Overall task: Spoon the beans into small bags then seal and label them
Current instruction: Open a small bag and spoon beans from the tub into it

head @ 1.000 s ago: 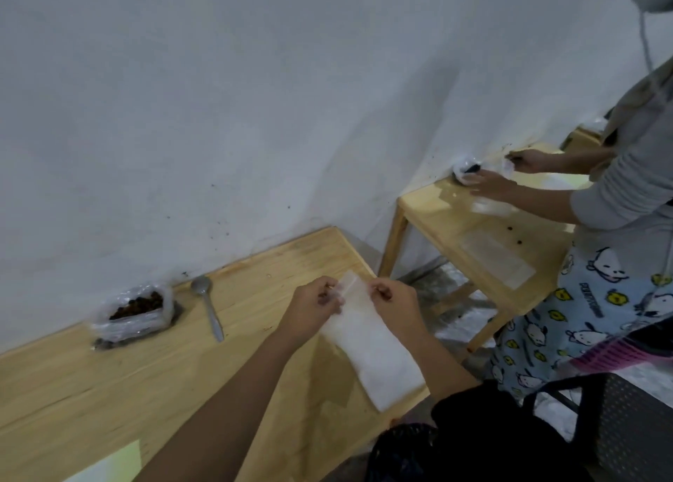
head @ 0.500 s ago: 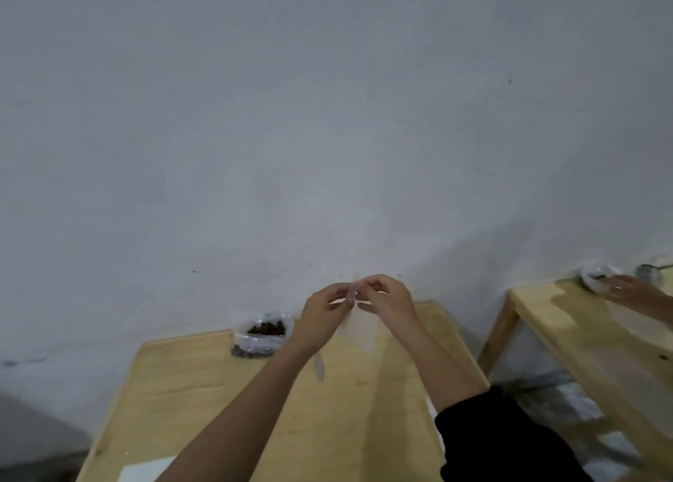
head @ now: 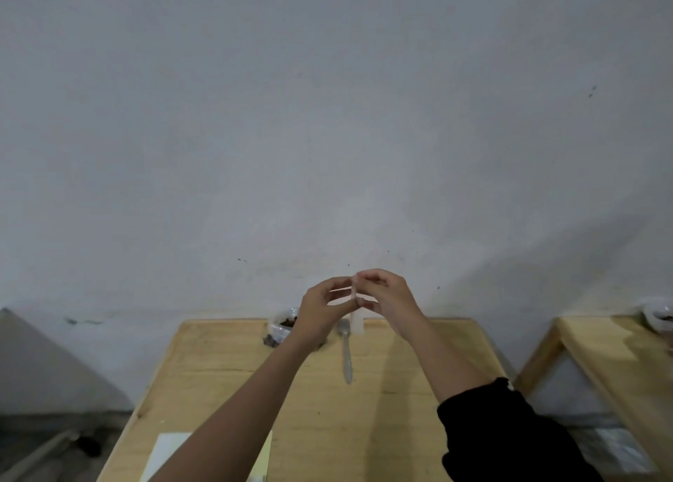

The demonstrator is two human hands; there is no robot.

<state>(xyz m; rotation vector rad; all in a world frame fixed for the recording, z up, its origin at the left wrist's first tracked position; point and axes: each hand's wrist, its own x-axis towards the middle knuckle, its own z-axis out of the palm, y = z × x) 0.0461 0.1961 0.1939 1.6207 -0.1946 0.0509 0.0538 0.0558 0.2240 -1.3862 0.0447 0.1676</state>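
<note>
Pinching one small bag (head: 356,319) between them, the left hand (head: 320,312) and right hand (head: 388,297) meet above the counter's (head: 418,372) far edge; the clear bag hangs edge-on, hard to make out. Bean container (head: 282,330): at the far edge, partly hidden behind the left wrist, dark beans just visible. Spoon (head: 346,354): lying on the counter, bowl toward the wall. Pale sheets (head: 165,452): near edge, cut off and covered by the forearm; no writing legible. Second counter (head: 619,365): right, cropped.
</note>
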